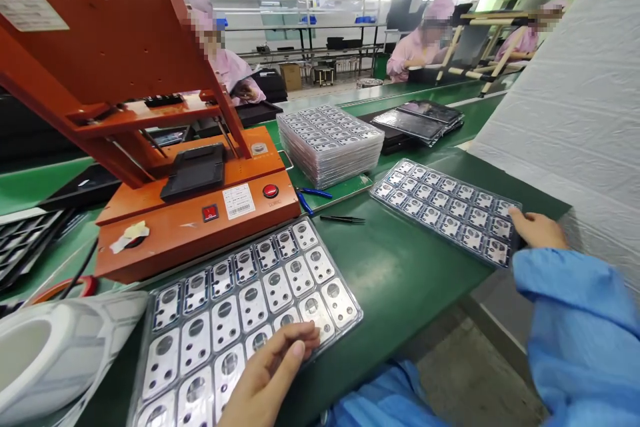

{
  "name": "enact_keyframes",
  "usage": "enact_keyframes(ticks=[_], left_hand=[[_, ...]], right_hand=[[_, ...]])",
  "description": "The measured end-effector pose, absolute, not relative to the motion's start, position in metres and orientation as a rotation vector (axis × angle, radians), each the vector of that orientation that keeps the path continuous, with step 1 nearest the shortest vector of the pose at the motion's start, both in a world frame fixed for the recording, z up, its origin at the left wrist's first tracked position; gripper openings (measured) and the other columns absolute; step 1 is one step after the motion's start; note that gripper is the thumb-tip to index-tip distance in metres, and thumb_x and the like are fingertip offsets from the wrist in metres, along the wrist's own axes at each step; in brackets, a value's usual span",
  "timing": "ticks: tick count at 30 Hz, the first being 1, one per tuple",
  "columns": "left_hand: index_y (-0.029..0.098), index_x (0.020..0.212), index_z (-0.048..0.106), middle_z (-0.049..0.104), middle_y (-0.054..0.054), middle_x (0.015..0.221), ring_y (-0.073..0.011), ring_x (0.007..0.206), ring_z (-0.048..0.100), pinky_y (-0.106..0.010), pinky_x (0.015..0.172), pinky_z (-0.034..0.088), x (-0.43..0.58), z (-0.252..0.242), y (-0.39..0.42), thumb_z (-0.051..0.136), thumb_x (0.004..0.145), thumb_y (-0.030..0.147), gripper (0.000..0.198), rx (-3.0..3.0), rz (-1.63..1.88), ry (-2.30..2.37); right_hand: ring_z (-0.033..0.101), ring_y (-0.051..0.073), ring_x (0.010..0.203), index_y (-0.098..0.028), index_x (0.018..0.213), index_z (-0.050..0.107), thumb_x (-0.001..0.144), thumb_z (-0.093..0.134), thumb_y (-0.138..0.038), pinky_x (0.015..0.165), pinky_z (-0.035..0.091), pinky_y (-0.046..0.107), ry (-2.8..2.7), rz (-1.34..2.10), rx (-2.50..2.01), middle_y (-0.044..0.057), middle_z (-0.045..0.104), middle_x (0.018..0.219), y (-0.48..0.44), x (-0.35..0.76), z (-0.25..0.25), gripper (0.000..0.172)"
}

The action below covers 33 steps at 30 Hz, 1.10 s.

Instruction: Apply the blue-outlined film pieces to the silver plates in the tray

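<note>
My right hand (539,229) grips the right short edge of a clear plastic tray (445,203) filled with rows of small silver plates. That tray lies on the green bench, its near corner close to the bench edge. Nearer to me, a second clear tray (225,307) holds larger-looking silver plates with round holes, some with dark blue edging in the back row. Above its front edge is my left hand (277,370), fingers curled together and thumb against them; anything between the fingertips is hidden.
An orange press machine (200,213) with a raised lid stands on the left. Behind the trays are a stack of filled trays (330,147), blue-handled pliers (313,195) and black tweezers (343,219). A white roll (30,353) lies lower left. People in pink (420,47) sit beyond.
</note>
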<state>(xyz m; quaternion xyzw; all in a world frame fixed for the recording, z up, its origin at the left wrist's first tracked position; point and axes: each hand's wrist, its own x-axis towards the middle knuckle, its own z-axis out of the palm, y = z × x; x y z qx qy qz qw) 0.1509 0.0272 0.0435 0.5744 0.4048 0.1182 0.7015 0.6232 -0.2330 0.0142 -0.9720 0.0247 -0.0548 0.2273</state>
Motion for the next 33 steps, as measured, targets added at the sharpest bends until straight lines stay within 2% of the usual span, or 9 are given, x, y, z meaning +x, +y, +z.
enact_keyframes(ticks=[1,3,12,18,22,27,33], left_hand=[[0.021,0.094,0.073,0.073,-0.006,0.101,-0.026,0.1,0.066,-0.035,0.098,0.047,0.151,0.043,0.026,0.07,0.065,0.061,0.048,1.273,0.281,0.911],[0.021,0.094,0.072,0.074,-0.006,0.099,-0.0262,0.099,0.067,-0.036,0.098,0.047,0.151,0.042,0.023,0.07,0.065,0.061,0.049,1.262,0.311,0.93],[0.02,0.096,0.072,0.074,-0.008,0.099,-0.0271,0.099,0.067,-0.037,0.097,0.049,0.152,0.035,0.024,0.068,0.065,0.063,0.053,1.316,0.301,0.912],[0.02,0.092,0.073,0.074,-0.007,0.093,-0.0253,0.094,0.068,-0.033,0.092,0.051,0.154,0.035,0.018,0.069,0.065,0.063,0.051,1.295,0.407,0.961],[0.02,0.094,0.072,0.074,-0.007,0.097,-0.0244,0.094,0.068,-0.031,0.091,0.052,0.152,0.031,0.021,0.068,0.066,0.063,0.051,1.286,0.385,0.94],[0.02,0.099,0.071,0.073,-0.008,0.102,-0.0252,0.099,0.067,-0.033,0.096,0.049,0.147,0.022,0.029,0.065,0.071,0.06,0.05,1.372,0.301,0.896],[0.021,0.103,0.07,0.072,-0.008,0.106,-0.0246,0.101,0.066,-0.032,0.097,0.048,0.143,0.019,0.03,0.061,0.075,0.059,0.047,1.434,0.271,0.87]], right_hand=[[0.06,0.024,0.104,-0.017,0.11,0.062,0.091,0.056,-0.038,0.088,0.048,0.041,0.12,-0.098,-2.686,0.011,0.062,0.114,-0.231,0.633,0.015,0.029],[0.06,0.02,0.102,-0.021,0.11,0.061,0.091,0.058,-0.033,0.086,0.05,0.038,0.218,-0.063,-2.689,0.007,0.06,0.117,-0.228,0.645,0.015,0.022],[0.06,0.022,0.101,-0.017,0.114,0.059,0.092,0.057,-0.031,0.084,0.051,0.041,0.279,-0.354,-2.483,0.008,0.059,0.118,-0.228,0.658,0.014,0.026],[0.061,0.024,0.099,-0.016,0.112,0.06,0.092,0.057,-0.032,0.079,0.053,0.039,0.305,-0.365,-2.313,0.007,0.06,0.116,-0.227,0.664,0.001,0.026],[0.061,0.024,0.098,-0.015,0.112,0.06,0.093,0.054,-0.032,0.08,0.053,0.04,0.275,-0.424,-2.256,0.008,0.06,0.115,-0.233,0.661,0.0,0.026],[0.061,0.023,0.099,-0.015,0.115,0.059,0.095,0.052,-0.032,0.082,0.052,0.041,0.154,-0.536,-2.203,0.007,0.061,0.114,-0.234,0.668,0.012,0.027],[0.061,0.024,0.098,-0.015,0.112,0.061,0.095,0.052,-0.033,0.079,0.053,0.039,0.206,-0.48,-2.229,0.007,0.06,0.116,-0.222,0.679,0.006,0.026]])
